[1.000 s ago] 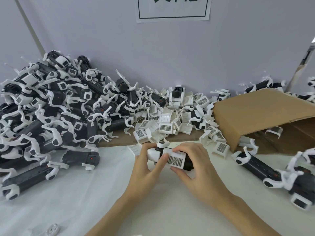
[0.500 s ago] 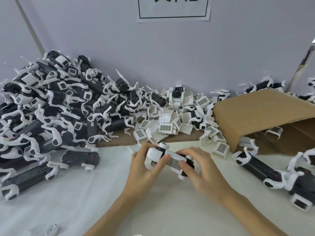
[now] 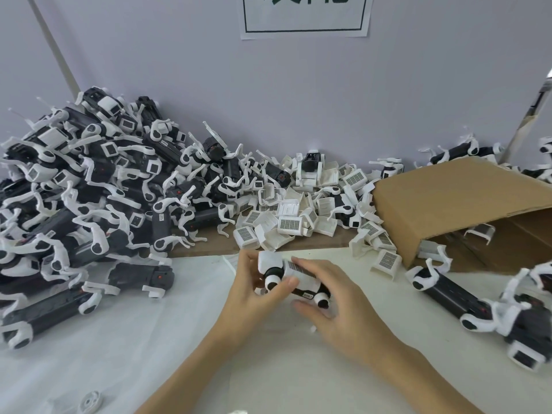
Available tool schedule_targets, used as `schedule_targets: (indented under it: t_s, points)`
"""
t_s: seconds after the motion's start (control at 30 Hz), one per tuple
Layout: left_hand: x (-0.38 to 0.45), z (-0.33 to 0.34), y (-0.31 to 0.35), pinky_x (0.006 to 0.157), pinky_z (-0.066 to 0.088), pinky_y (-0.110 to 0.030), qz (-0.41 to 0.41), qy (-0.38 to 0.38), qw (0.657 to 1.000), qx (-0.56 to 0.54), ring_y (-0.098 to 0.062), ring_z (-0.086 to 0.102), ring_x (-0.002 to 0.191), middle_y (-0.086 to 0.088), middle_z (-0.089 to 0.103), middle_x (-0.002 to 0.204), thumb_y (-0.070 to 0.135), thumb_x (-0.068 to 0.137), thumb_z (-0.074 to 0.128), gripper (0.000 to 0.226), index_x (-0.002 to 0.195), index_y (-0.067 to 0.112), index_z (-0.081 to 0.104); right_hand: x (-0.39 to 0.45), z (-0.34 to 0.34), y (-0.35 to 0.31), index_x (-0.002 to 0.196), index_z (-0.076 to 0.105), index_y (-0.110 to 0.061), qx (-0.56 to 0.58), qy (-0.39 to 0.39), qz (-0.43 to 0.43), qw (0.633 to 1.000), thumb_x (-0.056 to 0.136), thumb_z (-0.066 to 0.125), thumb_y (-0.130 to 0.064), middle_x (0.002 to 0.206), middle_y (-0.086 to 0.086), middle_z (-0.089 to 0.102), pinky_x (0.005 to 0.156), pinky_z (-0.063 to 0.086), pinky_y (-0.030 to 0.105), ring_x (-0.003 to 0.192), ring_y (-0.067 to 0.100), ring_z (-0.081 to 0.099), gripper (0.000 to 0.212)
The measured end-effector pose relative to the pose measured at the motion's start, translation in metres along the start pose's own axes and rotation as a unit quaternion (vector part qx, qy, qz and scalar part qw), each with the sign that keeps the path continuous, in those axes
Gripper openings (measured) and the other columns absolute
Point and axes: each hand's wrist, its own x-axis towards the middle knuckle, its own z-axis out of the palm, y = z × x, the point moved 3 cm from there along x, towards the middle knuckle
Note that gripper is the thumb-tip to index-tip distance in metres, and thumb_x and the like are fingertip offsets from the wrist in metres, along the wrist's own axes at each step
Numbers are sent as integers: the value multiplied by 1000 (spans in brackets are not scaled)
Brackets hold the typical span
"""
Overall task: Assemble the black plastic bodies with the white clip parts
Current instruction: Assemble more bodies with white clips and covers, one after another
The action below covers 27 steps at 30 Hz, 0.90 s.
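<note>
Hands are working one unit at the front of the white-covered counter (image 3: 125, 348): the left hand (image 3: 254, 294) is gripping the near end of a black plastic body with white rounded leg pieces (image 3: 294, 282), thumb lying across its side and fingers (image 3: 248, 258) curled round the far edge, while the right hand (image 3: 337, 306) is cupping the other end, its fingers bent over the top and thumb tucked beneath. A white ribbed clip part (image 3: 301, 274) is sitting on the body's upper face, so the step in hand is judged to be pressing that clip home; whether it is fully latched cannot be told, since the right fingers are covering much of it.

The body is being held just above the counter, in front of the loose heap of white grid-faced clip parts (image 3: 286, 222). To the left a tall pile of black-and-white units (image 3: 89, 198) is leaning against the pale wall, and to the right a tipped brown cardboard box (image 3: 454, 201) is lying with more units beside it.

Next, the move is probably calling for firm, even squeezing along the clip, then checking that both edges are seated before the piece is set aside.
</note>
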Motion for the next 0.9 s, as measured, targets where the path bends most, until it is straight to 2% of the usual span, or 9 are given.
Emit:
schedule_targets:
  t_s: [0.13,0.23,0.33,0.4,0.47,0.6,0.7,0.77,0.9]
  points:
    - [-1,4,0,86,54,-28,22,-12,1000,16,-15,65,104,-8,63,116,49,80,80,61,124,21,48,5,-2,2,156,45,-34,-60,13,-14,998,97,68,-1,153,-21,47,107,51,31,142,-1,44,71]
    - [-2,4,4,80,50,-22,25,-15,1000,-2,-11,60,93,0,61,105,50,84,71,56,122,17,47,7,-1,6,157,43,-34,-48,17,-25,998,98,64,5,156,-19,46,109,48,26,146,1,41,74]
    - [-1,1,3,86,48,-28,-18,-14,998,-53,-19,54,91,-12,56,97,62,101,49,56,117,8,46,4,0,14,149,49,-46,44,-9,36,998,102,63,-5,141,-24,58,82,59,25,124,10,60,64]
    - [1,-1,2,79,46,-24,-36,-10,998,-52,-21,47,82,-11,50,90,61,101,47,54,113,8,48,3,1,17,142,54,-51,113,-20,58,992,103,62,-7,132,-19,65,66,60,28,102,14,65,60]
    - [2,-2,3,73,43,-21,-39,-6,998,-54,-18,42,75,-9,47,86,58,100,51,46,108,12,50,3,0,19,139,55,-52,144,-19,56,988,103,61,-7,129,-16,66,60,60,31,99,16,64,58]
    - [5,-4,-3,88,42,-37,-50,-3,996,-80,-20,49,88,-3,56,94,56,101,50,47,110,10,52,6,2,22,143,53,-50,106,-17,33,994,101,64,-8,134,-17,62,69,56,16,120,14,60,60]
    - [5,0,-7,83,53,-28,-48,-7,996,-74,-20,60,89,-3,67,95,63,93,63,50,115,18,60,6,2,24,144,53,-47,89,-7,35,995,101,66,-10,132,-20,61,75,54,13,124,9,58,59]
    - [6,-1,-8,77,55,-27,-62,-1,994,-91,-25,67,85,-11,72,93,58,95,68,47,113,16,64,6,1,25,147,51,-45,97,-15,56,994,101,68,-20,131,-21,63,90,49,12,125,2,58,55]
    - [12,-10,-12,72,53,-33,-100,41,981,-160,-35,69,77,-17,70,87,49,97,61,49,112,3,62,10,-7,22,142,56,-34,190,-49,163,967,92,64,-49,111,-7,75,90,55,22,103,9,72,53]
